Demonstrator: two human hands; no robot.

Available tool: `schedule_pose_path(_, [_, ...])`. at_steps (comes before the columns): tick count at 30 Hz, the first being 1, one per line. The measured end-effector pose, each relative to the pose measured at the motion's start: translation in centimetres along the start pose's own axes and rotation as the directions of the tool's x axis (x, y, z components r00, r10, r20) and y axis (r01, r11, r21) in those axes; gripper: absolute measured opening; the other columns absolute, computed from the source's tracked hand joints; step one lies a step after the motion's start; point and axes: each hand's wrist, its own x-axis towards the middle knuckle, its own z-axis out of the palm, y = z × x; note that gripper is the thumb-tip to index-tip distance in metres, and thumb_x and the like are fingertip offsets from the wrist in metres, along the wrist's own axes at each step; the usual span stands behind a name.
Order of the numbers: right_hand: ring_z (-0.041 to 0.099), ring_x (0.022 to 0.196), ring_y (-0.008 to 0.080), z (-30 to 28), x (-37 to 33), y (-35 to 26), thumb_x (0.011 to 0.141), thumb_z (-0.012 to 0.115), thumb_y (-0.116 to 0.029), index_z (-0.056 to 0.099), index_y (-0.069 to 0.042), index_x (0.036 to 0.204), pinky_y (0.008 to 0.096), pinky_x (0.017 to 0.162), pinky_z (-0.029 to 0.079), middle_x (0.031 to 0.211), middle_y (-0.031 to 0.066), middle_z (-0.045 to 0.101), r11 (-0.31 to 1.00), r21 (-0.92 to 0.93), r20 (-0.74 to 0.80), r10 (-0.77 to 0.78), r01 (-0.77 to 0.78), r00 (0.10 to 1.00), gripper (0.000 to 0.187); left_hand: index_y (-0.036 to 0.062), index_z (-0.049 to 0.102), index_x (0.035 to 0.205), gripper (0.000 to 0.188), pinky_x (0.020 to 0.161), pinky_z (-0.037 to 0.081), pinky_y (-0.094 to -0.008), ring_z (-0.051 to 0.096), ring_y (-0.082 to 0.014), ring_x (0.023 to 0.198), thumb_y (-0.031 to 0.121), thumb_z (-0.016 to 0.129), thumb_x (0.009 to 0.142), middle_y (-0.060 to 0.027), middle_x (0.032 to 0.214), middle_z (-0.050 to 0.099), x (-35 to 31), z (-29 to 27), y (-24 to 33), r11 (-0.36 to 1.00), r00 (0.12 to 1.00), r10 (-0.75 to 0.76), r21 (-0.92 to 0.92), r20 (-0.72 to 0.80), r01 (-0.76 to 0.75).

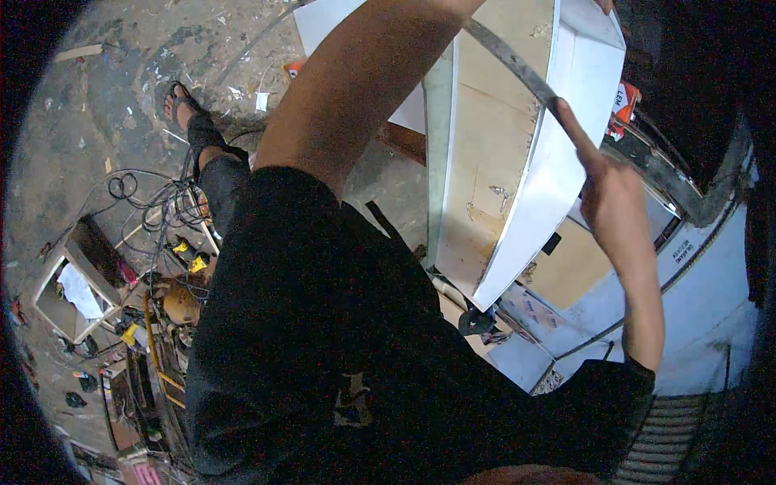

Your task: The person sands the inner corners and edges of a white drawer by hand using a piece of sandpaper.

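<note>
My right hand [608, 186] is closed at the end of a long, narrow, flat grey strip [513, 61], its index finger stretched along the strip. Its other fingers are curled and partly hidden. The strip slants across a tapered, box-like panel piece [493, 121] with a worn beige face and a white side. My left arm [356, 89] reaches up across the view to the far end of the strip. The left hand itself lies past the upper edge. At the top right, a bit of a finger [605, 6] shows at the piece's white rim; whose it is I cannot tell.
A small open wooden box [77, 295] stands on the stained concrete floor at the left. Beside it lie tangled black cables [174, 202] and yellow-and-black tools [198, 263]. Light blue sheets [703, 271] and a red-and-white package [622, 105] are on the right.
</note>
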Motion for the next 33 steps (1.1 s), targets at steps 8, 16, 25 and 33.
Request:
schedule_pose_path(8, [0.062,0.059,0.0361,0.0,-0.3,0.4,0.082,0.053,0.014,0.042,-0.030,0.153,0.0453,0.069,0.053,0.073,0.0256,0.062,0.997,0.077,-0.025,0.031,-0.029,0.999,0.085,0.0040,0.076,0.083,0.024,0.082,0.051,-0.0353,0.069,-0.0242,0.093,0.021,0.059,0.085,-0.0112,0.096,0.075,-0.8,-1.2,0.9,0.947,0.974,-0.224,-0.242,-0.034,0.210])
schedule_pose_path(16, [0.061,0.059,0.0344,0.0,-0.7,-0.1,0.082,0.050,0.014,0.044,-0.030,0.152,0.0508,0.062,0.044,0.071,0.0250,0.060,0.993,0.110,-0.030,0.037,-0.033,0.999,0.083,0.0026,0.076,0.081,0.022,0.080,0.050,-0.0323,0.067,-0.0173,0.086,0.021,0.064,0.081,-0.0080,0.087,0.075,-0.9,-0.8,1.5,0.877,0.935,-0.354,-0.355,-0.025,0.323])
schedule_pose_path(25, [0.067,0.074,0.0391,0.9,-0.3,-1.3,0.084,0.055,0.010,0.037,-0.040,0.153,0.0500,0.070,0.052,0.087,0.0234,0.069,0.998,0.044,-0.027,0.046,-0.045,0.999,0.086,0.0052,0.076,0.085,0.020,0.079,0.050,-0.0326,0.068,-0.0177,0.089,0.019,0.062,0.083,-0.0075,0.091,0.075,-1.1,-1.5,1.3,0.940,0.977,-0.206,-0.290,-0.058,0.181])
schedule_pose_path(33, [0.067,0.075,0.0396,2.2,0.1,-2.4,0.079,0.054,0.016,0.037,-0.034,0.155,0.0524,0.070,0.053,0.088,0.0243,0.069,0.996,0.046,0.044,0.068,-0.070,0.997,0.092,0.0031,0.075,0.087,0.026,0.083,0.051,-0.0356,0.069,-0.0225,0.093,0.022,0.058,0.087,-0.0115,0.094,0.075,-0.9,-1.6,-0.2,0.997,0.990,0.010,-0.075,-0.141,-0.020])
